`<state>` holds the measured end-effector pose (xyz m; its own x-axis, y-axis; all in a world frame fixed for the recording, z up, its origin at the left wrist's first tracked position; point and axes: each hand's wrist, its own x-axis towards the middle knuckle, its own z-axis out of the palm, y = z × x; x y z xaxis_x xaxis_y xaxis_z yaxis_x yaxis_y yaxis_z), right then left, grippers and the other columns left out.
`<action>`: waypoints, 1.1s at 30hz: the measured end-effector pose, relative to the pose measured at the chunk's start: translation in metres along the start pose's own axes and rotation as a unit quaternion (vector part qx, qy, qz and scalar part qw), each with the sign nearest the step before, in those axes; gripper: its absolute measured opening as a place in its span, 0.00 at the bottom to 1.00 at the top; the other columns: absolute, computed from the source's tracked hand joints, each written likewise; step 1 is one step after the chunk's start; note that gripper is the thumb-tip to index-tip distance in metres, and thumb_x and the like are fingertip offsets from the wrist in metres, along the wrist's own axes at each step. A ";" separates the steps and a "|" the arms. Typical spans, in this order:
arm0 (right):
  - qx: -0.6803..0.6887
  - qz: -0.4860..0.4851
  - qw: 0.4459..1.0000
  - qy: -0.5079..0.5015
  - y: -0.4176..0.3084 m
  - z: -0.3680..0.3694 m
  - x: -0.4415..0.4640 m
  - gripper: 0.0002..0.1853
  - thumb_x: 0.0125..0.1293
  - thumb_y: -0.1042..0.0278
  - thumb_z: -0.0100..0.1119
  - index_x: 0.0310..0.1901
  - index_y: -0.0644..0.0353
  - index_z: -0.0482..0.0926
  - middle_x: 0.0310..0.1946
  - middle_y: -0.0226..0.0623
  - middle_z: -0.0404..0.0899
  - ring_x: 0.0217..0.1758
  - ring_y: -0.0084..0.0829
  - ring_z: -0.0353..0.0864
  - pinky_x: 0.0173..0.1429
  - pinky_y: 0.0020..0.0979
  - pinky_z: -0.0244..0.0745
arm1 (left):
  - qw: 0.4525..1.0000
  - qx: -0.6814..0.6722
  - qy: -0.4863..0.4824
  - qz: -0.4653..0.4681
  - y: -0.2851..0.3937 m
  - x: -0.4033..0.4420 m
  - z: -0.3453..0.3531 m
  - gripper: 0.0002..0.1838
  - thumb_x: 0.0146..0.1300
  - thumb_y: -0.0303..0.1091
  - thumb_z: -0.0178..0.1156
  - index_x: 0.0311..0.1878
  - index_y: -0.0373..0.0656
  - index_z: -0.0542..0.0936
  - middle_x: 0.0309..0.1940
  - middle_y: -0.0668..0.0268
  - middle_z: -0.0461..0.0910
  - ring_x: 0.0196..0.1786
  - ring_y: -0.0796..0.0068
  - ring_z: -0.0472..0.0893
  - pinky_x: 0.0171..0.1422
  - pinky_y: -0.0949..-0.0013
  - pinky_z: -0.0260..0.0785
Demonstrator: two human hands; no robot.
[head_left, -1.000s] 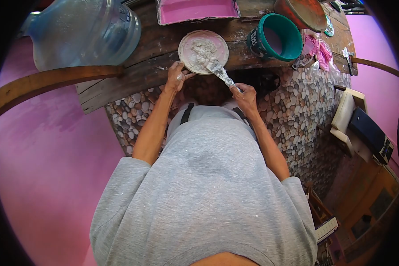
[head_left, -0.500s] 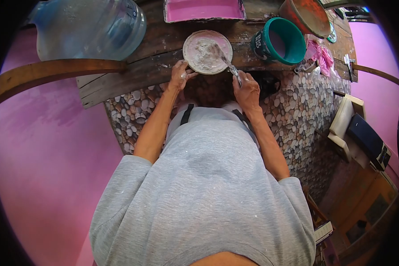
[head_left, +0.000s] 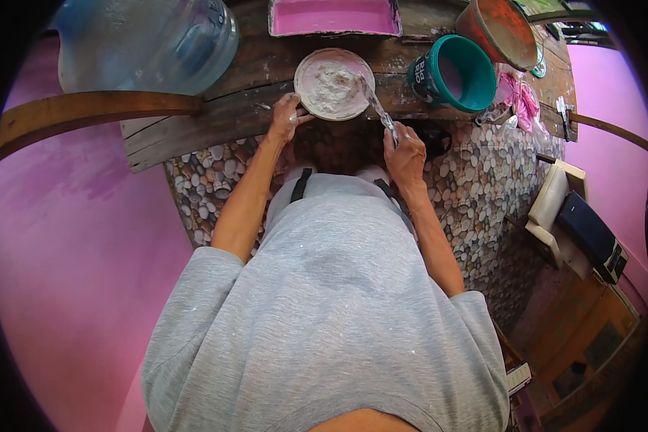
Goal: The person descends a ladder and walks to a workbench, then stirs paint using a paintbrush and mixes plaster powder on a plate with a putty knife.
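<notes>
A shallow round dish, like a tub lid, sits at the front edge of the wooden table. Inside it lies a lumpy whitish paste resembling putty. My left hand grips the dish's near left rim, thumb and fingers around the edge. In my right hand is the handle of a smeared putty knife. Its blade slants up and left to the dish's right side, where the tip meets the paste's edge. Whitish smears mark the fingers of my left hand.
Behind the dish is a pink paint tray. To the right stand a green bucket and an orange-rimmed bucket, with pink plastic bags beside them. A large clear water bottle lies at the left.
The putty knife blade has shifted from the paste's middle to the dish's right edge. My right hand has moved slightly right and down. My left hand stays on the rim.
</notes>
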<state>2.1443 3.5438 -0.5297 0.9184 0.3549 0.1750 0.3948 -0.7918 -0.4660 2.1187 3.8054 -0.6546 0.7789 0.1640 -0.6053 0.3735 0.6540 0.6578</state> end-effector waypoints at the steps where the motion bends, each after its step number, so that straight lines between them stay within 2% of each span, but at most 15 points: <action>1: 0.000 0.000 1.000 0.000 0.001 0.003 -0.002 0.08 0.58 0.69 0.57 0.39 0.61 0.75 0.28 0.44 0.76 0.32 0.44 0.79 0.35 0.39 0.74 | 1.000 0.003 -0.002 0.003 0.001 0.001 -0.001 0.12 0.68 0.34 0.48 0.50 0.38 0.68 0.45 0.57 0.75 0.47 0.61 0.79 0.51 0.53 0.75; 7: -0.010 0.014 0.999 -0.027 0.012 0.020 -0.006 0.09 0.59 0.68 0.56 0.38 0.63 0.77 0.29 0.46 0.78 0.32 0.46 0.79 0.35 0.40 0.74 | 1.000 0.008 -0.011 0.002 0.000 0.007 -0.007 0.12 0.68 0.35 0.48 0.50 0.39 0.69 0.45 0.58 0.76 0.47 0.61 0.79 0.51 0.53 0.75; 9: 0.141 0.113 0.983 -0.026 0.017 0.019 -0.003 0.10 0.58 0.68 0.56 0.37 0.65 0.79 0.30 0.50 0.79 0.32 0.47 0.80 0.37 0.38 0.74 | 1.000 0.004 -0.021 0.004 -0.002 0.010 -0.007 0.12 0.68 0.35 0.48 0.50 0.39 0.69 0.44 0.58 0.76 0.47 0.61 0.79 0.50 0.53 0.75; 10: 0.139 0.113 0.983 -0.025 0.014 0.012 0.001 0.10 0.58 0.68 0.56 0.37 0.65 0.79 0.30 0.50 0.79 0.32 0.47 0.80 0.37 0.38 0.74 | 1.000 0.011 -0.013 -0.001 -0.001 0.009 -0.006 0.12 0.68 0.35 0.49 0.50 0.40 0.69 0.44 0.59 0.76 0.47 0.61 0.79 0.50 0.53 0.75; 12: 0.163 0.250 0.949 -0.100 0.001 -0.004 0.013 0.10 0.58 0.69 0.56 0.36 0.67 0.80 0.30 0.53 0.79 0.33 0.47 0.80 0.38 0.37 0.75 | 1.000 0.017 -0.002 -0.005 0.000 0.010 -0.007 0.12 0.68 0.35 0.49 0.50 0.40 0.69 0.44 0.59 0.76 0.47 0.62 0.79 0.50 0.53 0.75; 13: 0.163 0.250 0.949 -0.101 0.000 -0.003 0.011 0.10 0.58 0.69 0.56 0.36 0.67 0.80 0.30 0.53 0.79 0.33 0.47 0.80 0.38 0.37 0.75 | 1.000 0.013 -0.008 -0.002 -0.001 0.010 -0.008 0.12 0.68 0.36 0.49 0.50 0.40 0.69 0.44 0.59 0.76 0.47 0.62 0.79 0.50 0.53 0.75; 15: 0.111 0.067 0.991 0.014 0.002 0.005 0.005 0.10 0.59 0.68 0.56 0.37 0.65 0.79 0.29 0.51 0.78 0.32 0.47 0.79 0.36 0.39 0.74 | 1.000 0.008 -0.014 0.003 -0.003 0.011 -0.010 0.12 0.68 0.36 0.49 0.50 0.40 0.69 0.44 0.59 0.76 0.47 0.62 0.79 0.50 0.53 0.75; 16: 0.111 0.066 0.992 0.012 0.003 0.010 0.003 0.10 0.59 0.68 0.56 0.37 0.65 0.79 0.29 0.51 0.78 0.32 0.47 0.79 0.36 0.39 0.74 | 1.000 0.000 -0.019 0.004 -0.003 0.010 -0.010 0.12 0.68 0.36 0.49 0.50 0.40 0.69 0.44 0.59 0.76 0.47 0.61 0.79 0.50 0.53 0.75; 18: 0.039 -0.010 0.999 0.003 0.005 0.021 -0.001 0.09 0.60 0.67 0.55 0.38 0.62 0.76 0.28 0.47 0.76 0.31 0.47 0.79 0.34 0.41 0.74 | 1.000 -0.009 -0.024 0.006 -0.003 0.009 -0.011 0.12 0.68 0.36 0.50 0.49 0.40 0.69 0.44 0.59 0.76 0.47 0.61 0.79 0.50 0.53 0.75; 19: 0.040 -0.012 0.999 0.002 0.002 0.022 -0.001 0.09 0.60 0.67 0.55 0.38 0.62 0.76 0.28 0.47 0.76 0.31 0.47 0.79 0.34 0.41 0.74 | 1.000 -0.006 -0.019 0.003 -0.002 0.009 -0.010 0.12 0.68 0.36 0.50 0.49 0.39 0.69 0.44 0.59 0.76 0.47 0.61 0.79 0.50 0.53 0.75; 21: -0.029 0.009 0.997 -0.066 -0.002 0.023 -0.003 0.08 0.61 0.67 0.54 0.38 0.60 0.73 0.27 0.44 0.73 0.30 0.47 0.78 0.32 0.42 0.73 | 1.000 -0.004 -0.013 0.002 -0.002 0.009 -0.008 0.12 0.68 0.36 0.50 0.49 0.39 0.69 0.44 0.58 0.76 0.47 0.61 0.79 0.50 0.53 0.75; 27: -0.010 -0.039 0.999 -0.033 -0.019 0.012 0.013 0.07 0.61 0.67 0.54 0.38 0.59 0.71 0.28 0.44 0.74 0.30 0.46 0.78 0.32 0.42 0.75 | 1.000 0.001 -0.003 0.000 -0.005 0.009 -0.008 0.11 0.68 0.35 0.49 0.48 0.39 0.69 0.45 0.58 0.76 0.47 0.60 0.78 0.51 0.52 0.75; 30: -0.038 -0.039 0.996 -0.068 -0.017 0.030 0.013 0.07 0.61 0.67 0.53 0.37 0.59 0.71 0.29 0.44 0.74 0.29 0.46 0.79 0.32 0.42 0.76 | 1.000 0.006 -0.001 0.000 -0.002 0.008 -0.006 0.11 0.68 0.34 0.48 0.48 0.38 0.69 0.45 0.58 0.76 0.47 0.60 0.78 0.51 0.52 0.75; 33: -0.038 -0.036 0.997 -0.058 -0.016 0.033 0.017 0.06 0.62 0.67 0.53 0.37 0.59 0.71 0.29 0.44 0.74 0.28 0.47 0.79 0.31 0.41 0.76 | 1.000 0.012 0.003 0.001 -0.003 0.007 -0.007 0.11 0.68 0.34 0.48 0.48 0.38 0.69 0.44 0.58 0.76 0.47 0.61 0.78 0.51 0.53 0.75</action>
<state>2.1526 3.5786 -0.5475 0.8800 0.4640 0.1015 0.4644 -0.7960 -0.3883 2.1195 3.8097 -0.6636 0.7767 0.1701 -0.6064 0.3835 0.6361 0.6696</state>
